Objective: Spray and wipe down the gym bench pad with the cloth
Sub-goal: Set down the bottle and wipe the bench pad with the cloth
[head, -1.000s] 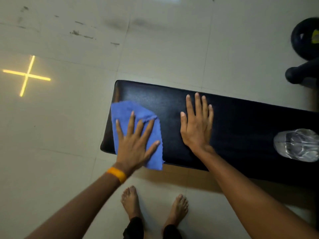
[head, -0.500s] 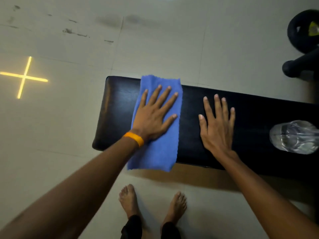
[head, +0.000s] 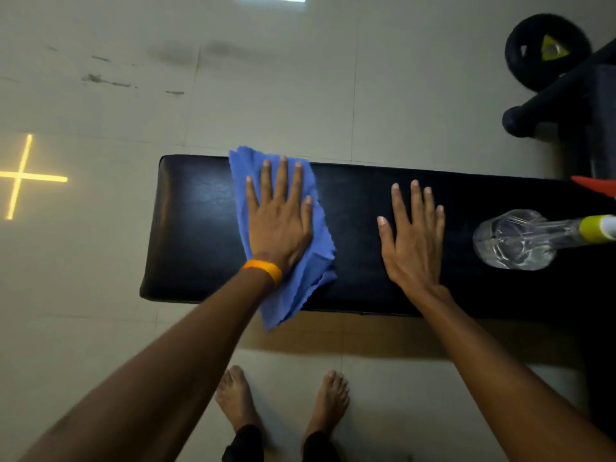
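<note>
Far left on the floor tiles (head: 100,261): a yellow cross of light (head: 20,177), well clear of the work. No bearing on the job that I can judge.

The bench (head: 193,225), a black padded top, runs left to right across my view. Its left end is bare and shows a faint sheen, though I cannot tell whether that is spray or just reflected light.

My left hand (head: 280,221) lies flat on the blue cloth (head: 300,285), fingers spread and extended, palm pressing down. Not gripping: an open palm spreads pressure over more fabric, which suits wiping. The cloth reaches the far edge of the pad and its loose corner hangs over the near edge. An orange wristband (head: 265,269) sits at the wrist.

My right hand (head: 413,241) is also open and flat, resting on bare pad just beside the cloth and holding nothing. I read it as a brace while I lean over.

Further right, a clear spray bottle (head: 520,240) lies on its side on the pad, its yellow collar and a red trigger part at the frame edge. Parked within reach, I judge, for another spray.

Beyond the bench at upper right, a black weight plate (head: 546,51).
</note>
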A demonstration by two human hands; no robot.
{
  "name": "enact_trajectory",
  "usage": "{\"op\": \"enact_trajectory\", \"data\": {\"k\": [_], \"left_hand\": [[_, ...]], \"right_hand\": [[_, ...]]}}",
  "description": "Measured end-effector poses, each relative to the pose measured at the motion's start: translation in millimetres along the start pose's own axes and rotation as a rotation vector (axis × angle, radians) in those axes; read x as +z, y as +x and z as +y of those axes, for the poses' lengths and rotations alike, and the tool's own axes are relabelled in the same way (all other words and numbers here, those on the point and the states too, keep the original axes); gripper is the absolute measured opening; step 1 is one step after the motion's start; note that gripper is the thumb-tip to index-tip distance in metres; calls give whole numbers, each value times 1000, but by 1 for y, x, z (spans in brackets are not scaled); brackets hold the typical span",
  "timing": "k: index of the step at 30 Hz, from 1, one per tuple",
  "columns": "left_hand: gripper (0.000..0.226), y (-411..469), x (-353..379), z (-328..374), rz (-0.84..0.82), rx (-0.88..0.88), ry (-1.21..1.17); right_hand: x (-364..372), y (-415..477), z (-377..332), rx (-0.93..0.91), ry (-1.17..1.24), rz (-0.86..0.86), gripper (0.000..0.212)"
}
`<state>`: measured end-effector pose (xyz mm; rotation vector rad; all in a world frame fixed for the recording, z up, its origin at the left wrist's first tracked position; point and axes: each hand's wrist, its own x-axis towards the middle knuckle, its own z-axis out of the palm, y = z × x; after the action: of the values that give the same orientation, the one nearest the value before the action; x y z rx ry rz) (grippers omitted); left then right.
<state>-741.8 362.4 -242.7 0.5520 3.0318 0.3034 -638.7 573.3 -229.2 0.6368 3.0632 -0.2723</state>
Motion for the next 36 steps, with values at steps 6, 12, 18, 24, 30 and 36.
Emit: {"op": "enact_trajectory", "data": {"k": [6, 12, 18, 24, 30, 36], "left_hand": [[62, -32, 5, 22, -79, 482, -34], [63, 5, 10, 52, -27, 3, -86], [65, -12, -3, 34, -147, 397, -68], [66, -12, -34, -40, -2, 108, -123], [65, -17, -20, -78, -25, 85, -31], [66, -18, -16, -77, -16, 98, 15]], "right_hand": [[-2, -9, 14, -41, 2, -20, 58], [-4, -11, 28, -35, -4, -6, 57], [-11, -11, 20, 26, 43, -41, 60], [-22, -20, -73, -129, 134, 47, 69], [23, -11, -118, -364, 21, -119, 67], [-3, 23, 16, 191, -103, -6, 68]]}}
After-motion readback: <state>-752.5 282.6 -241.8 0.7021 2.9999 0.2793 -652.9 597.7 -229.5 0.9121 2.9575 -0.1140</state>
